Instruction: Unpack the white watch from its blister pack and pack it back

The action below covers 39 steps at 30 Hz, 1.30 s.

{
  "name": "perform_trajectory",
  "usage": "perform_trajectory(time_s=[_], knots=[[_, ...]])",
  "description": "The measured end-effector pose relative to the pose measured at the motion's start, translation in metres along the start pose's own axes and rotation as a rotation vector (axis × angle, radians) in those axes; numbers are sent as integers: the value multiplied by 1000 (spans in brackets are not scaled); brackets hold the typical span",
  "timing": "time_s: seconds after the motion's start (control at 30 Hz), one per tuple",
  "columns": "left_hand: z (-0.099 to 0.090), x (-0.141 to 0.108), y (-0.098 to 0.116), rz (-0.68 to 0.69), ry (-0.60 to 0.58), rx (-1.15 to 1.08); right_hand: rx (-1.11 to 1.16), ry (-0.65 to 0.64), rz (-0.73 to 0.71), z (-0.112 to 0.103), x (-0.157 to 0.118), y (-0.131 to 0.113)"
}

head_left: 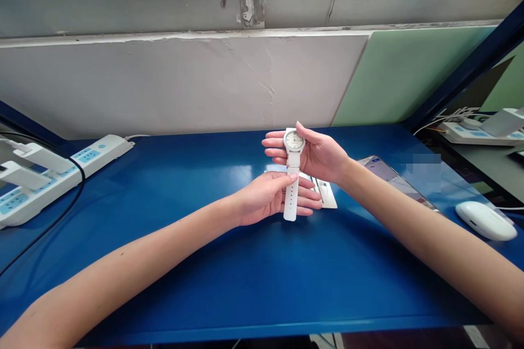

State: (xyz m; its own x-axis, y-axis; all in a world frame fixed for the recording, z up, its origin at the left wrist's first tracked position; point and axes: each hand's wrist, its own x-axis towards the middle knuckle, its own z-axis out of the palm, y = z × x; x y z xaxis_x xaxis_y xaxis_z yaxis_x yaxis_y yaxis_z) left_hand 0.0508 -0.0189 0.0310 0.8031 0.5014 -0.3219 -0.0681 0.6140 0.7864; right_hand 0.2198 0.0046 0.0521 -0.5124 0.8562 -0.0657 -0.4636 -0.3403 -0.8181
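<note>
Clamping a white wristwatch [293,158] above a blue desk [229,289], by strap [290,204] in left hand [264,197], by case [294,140] in right hand [321,154]; largely hiding a white item [328,196] behind, unidentifiable; partly blocking a smartphone [380,169] with right forearm [403,211]; seeing a power strip [98,151] cut off at left.

On the blue tabletop [360,278], a power strip [64,181] lies at nine o'clock, a phone [387,172] at two, a mouse [485,220] at three.

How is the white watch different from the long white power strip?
The round-faced white watch is held by the left hand and right hand; the long white plastic power strip rests on the blue table. The watch is smaller than the power strip. Both are mostly white.
</note>
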Motion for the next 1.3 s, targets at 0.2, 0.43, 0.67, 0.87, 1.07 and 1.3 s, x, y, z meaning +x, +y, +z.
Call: perform_trajectory(time_s=[0.2, 0.43, 0.67, 0.87, 1.07, 1.3], knots=[[1, -1, 2, 17, -20, 9, 22, 20, -35, 0, 0, -1], [0, -1, 1, 59, -1, -2, 51, -20, -21, 2, -1, -1], [-1, -2, 3, 78, 52, 12, 129, -16, 11, -3, -2, -2], [-1, -1, 0, 154, 54, 31, 1, 79, -98, -5, -1, -2], [2, -3, 0, 172, 24, -2, 1, 165, -221, -3, 1, 1], [1, -5, -2, 139, 0, 10, -78, -11, -124, 3, -4, 4]])
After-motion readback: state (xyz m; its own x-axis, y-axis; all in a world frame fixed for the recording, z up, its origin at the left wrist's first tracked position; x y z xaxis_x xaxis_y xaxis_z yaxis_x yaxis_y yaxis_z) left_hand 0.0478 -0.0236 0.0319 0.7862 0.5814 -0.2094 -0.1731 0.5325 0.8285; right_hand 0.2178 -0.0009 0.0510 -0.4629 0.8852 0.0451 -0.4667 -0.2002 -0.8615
